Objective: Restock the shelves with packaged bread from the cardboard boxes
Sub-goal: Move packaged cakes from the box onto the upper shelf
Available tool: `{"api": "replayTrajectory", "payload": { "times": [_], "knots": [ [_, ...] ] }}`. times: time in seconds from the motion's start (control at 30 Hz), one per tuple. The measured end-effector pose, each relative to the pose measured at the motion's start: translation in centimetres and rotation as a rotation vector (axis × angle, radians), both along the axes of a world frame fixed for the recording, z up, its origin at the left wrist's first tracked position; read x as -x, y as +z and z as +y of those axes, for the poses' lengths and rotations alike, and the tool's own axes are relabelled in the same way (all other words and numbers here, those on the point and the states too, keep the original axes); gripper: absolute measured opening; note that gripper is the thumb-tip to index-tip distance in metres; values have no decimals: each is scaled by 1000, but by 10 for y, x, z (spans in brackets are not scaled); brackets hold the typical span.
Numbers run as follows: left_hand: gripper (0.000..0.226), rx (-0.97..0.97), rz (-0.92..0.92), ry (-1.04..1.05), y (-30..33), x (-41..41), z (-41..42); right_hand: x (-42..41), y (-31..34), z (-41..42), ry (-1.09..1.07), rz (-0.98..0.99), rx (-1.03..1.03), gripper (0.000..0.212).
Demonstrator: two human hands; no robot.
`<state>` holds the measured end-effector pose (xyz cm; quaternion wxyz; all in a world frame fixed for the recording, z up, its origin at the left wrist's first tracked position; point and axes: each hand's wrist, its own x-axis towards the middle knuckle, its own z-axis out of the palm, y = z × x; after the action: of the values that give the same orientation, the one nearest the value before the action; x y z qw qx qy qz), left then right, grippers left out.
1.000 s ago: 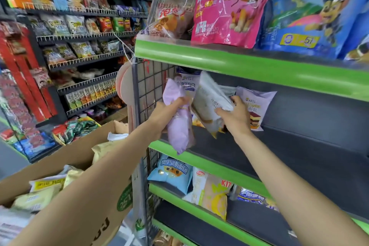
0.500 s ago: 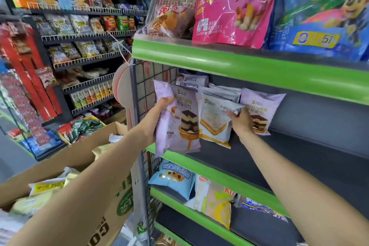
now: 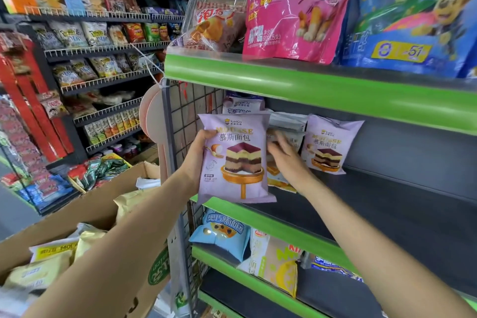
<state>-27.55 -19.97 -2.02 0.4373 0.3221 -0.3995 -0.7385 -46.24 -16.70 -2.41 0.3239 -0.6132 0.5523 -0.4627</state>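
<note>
1. Head view: an open cardboard box [image 3: 85,204] of bread packs is seen at seven o'clock.
2. A lilac mousse bread pack [image 3: 236,160] is gripped by the left hand [image 3: 198,156], upright at the shelf [image 3: 387,214] front edge.
3. White packs [image 3: 280,160] behind it are steadied by the right hand [image 3: 282,156], fingers flat and relaxed.
4. A forward topple is risked if support is withdrawn early.

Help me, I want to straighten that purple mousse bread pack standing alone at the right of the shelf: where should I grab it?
Probably pinch the top seam of the purple mousse bread pack from the front. It stands upright, leaning against the shelf back, with open shelf to its right.
</note>
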Motion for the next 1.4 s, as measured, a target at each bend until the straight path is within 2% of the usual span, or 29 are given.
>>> {"api": "replayTrajectory", "payload": {
  "times": [0.07, 0.1, 0.17, 0.27, 0.33, 0.37, 0.47, 0.6, 0.77, 0.87, 0.93, 1.03, 1.07, 1.2, 1.27, 1.33, 1.4],
  "knots": [
    [40, 20, -3, 2, 2, 8, -1, -1, -1, 2, 93, -307, -120, 45],
    [40, 38, -30, 5, 5, 12, 0, 1, -1, 2, 91, -356, -125, 51],
    [42, 78, -141, 42, 7, 24, -2, 8, -1, 6, 53, -363, -72, 49],
    [39, 146, -250, 91, 13, 50, 0, 23, -3, 14, -116, -348, 52, 16],
    [47, 226, -300, 99, 14, 74, 1, 39, -4, 21, -222, -337, 102, 9],
    [51, 275, -357, 107, 13, 86, 0, 49, -6, 24, -266, -339, 124, 10],
    [36, 464, -569, 139, 17, 125, 3, 76, -10, 36, -400, -335, 190, 17],
    [62, 754, -797, 84, 31, 171, 9, 106, -13, 43, -505, -324, 258, 22],
    [72, 980, -1132, -43, 32, 195, -5, 135, -19, 39, -534, -336, 192, 14],
    [89, 1116, -1427, -28, 24, 192, -18, 141, -24, 28, -510, -287, 116, 30],
    [106, 1114, -1548, -55, 16, 187, -29, 139, -30, 18, -524, -253, 56, 38],
    [120, 1121, -1650, -148, 6, 182, -40, 137, -45, 1, -626, -119, 25, 28],
    [122, 1141, -1674, -159, 3, 181, -43, 138, -50, -3, -673, -76, 5, 30],
    [122, 1192, -1681, -125, -2, 182, -47, 139, -43, -6, -772, -11, 59, 63],
    [120, 1193, -1667, -115, -2, 182, -46, 136, -35, -3, -821, 144, 81, 81],
    [114, 1182, -1633, -107, -1, 179, -45, 131, -27, -1, -879, 413, 115, 85],
    [99, 1165, -1570, -87, 5, 174, -40, 122, -17, 3, -843, 599, 162, 75]
  ]
}}
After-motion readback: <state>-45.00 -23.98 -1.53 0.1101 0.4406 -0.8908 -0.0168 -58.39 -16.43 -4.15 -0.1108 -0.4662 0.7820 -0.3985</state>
